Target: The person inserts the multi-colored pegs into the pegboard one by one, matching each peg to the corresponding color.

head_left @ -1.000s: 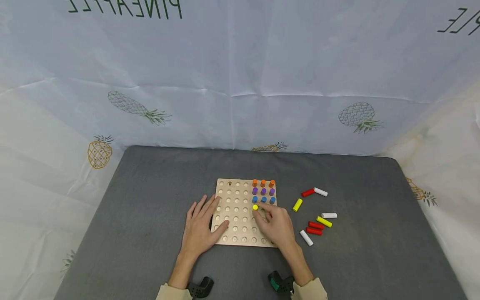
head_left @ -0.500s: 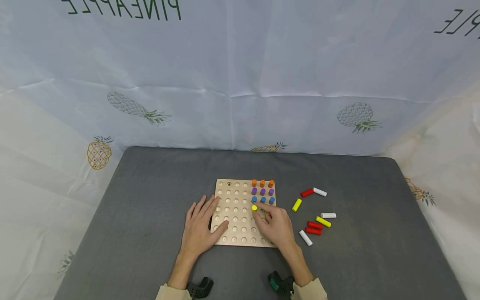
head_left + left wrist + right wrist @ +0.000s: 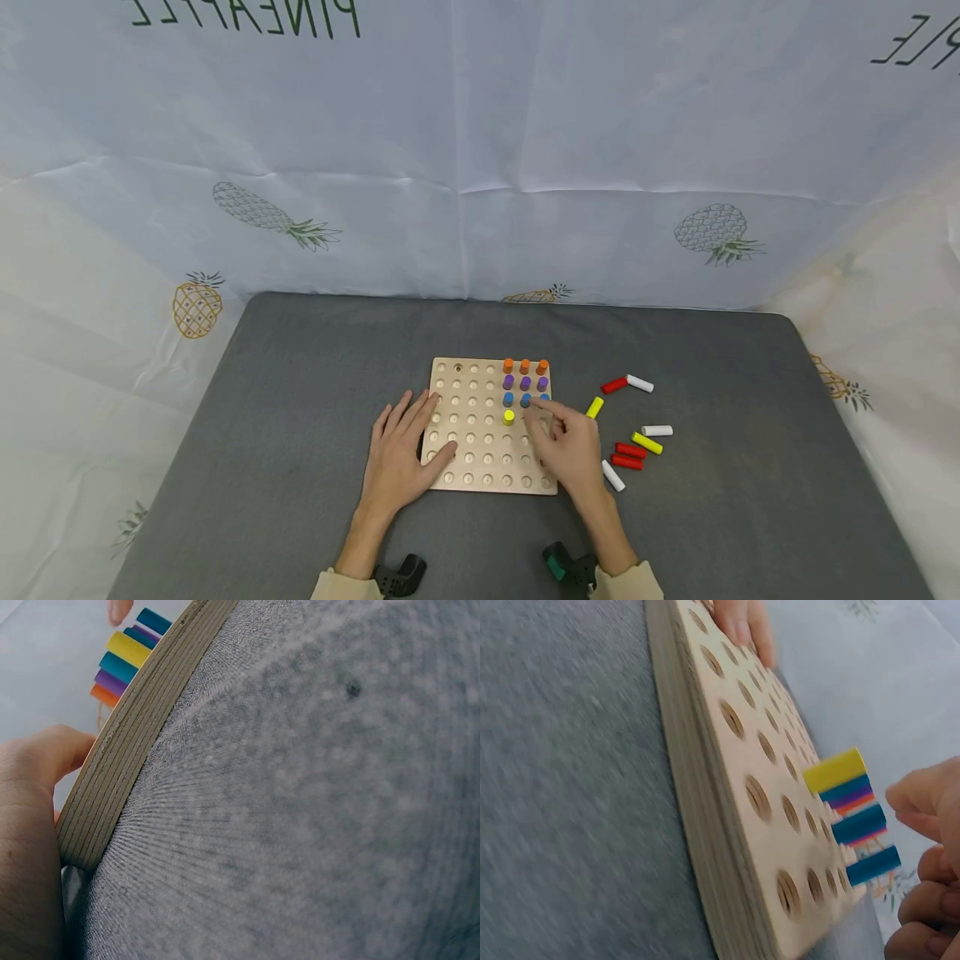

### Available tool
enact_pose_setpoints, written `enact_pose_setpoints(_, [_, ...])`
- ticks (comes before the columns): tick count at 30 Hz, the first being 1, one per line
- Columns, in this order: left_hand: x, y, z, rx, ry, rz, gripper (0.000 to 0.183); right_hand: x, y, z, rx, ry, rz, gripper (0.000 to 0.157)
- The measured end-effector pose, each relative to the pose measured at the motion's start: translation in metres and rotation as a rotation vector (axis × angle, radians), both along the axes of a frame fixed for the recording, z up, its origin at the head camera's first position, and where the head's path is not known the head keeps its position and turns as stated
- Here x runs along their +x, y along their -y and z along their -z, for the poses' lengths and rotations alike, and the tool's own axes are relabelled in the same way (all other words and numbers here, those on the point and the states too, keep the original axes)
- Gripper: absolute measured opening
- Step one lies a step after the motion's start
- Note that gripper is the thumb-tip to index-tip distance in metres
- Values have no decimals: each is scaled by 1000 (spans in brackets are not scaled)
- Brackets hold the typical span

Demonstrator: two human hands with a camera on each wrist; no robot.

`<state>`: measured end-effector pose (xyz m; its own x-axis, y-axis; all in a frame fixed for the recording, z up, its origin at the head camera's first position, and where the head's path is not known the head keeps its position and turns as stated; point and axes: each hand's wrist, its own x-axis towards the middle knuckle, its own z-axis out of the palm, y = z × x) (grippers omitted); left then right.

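A wooden peg board (image 3: 480, 489) with rows of round holes lies on the table. My left hand (image 3: 405, 454) rests spread along its left edge, thumb over the near corner. One yellow peg (image 3: 508, 417) stands upright in a hole, below the row of blue pegs (image 3: 508, 400). Purple pegs (image 3: 508, 382) and orange pegs (image 3: 507, 366) fill the rows beyond. My right hand (image 3: 570, 450) hovers over the board's right side. In the right wrist view its fingers (image 3: 926, 791) hold nothing and are apart from the yellow peg.
To the right of the board lie loose yellow pegs (image 3: 647, 443), red pegs (image 3: 627, 462) and white pegs (image 3: 657, 431) on the grey table (image 3: 720, 517). A pineapple-print cloth (image 3: 390, 242) hangs behind the table and at its sides.
My right hand has let go of the yellow peg and moved a little to the right. The yellow peg stays standing in its hole. My left hand has not moved.
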<state>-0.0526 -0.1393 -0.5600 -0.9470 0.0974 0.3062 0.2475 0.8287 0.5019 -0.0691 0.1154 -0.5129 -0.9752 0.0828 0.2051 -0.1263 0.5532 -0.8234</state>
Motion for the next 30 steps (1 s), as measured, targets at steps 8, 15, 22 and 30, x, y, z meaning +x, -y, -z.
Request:
enact_pose_setpoints(8, [0, 0, 0, 4, -6, 3, 75, -6, -28, 8, 51, -41, 208, 18])
enact_pose_setpoints(15, [0, 0, -1, -3, -2, -2, 75, -7, -46, 10, 109, 10, 325, 19])
enact_pose_setpoints(22, [0, 0, -1, -9, -8, -5, 75, -9, -53, 10, 194, 51, 382, 26])
enact_pose_setpoints(30, [0, 0, 0, -9, -12, -4, 75, -11, -54, 8, 250, 124, 387, 31])
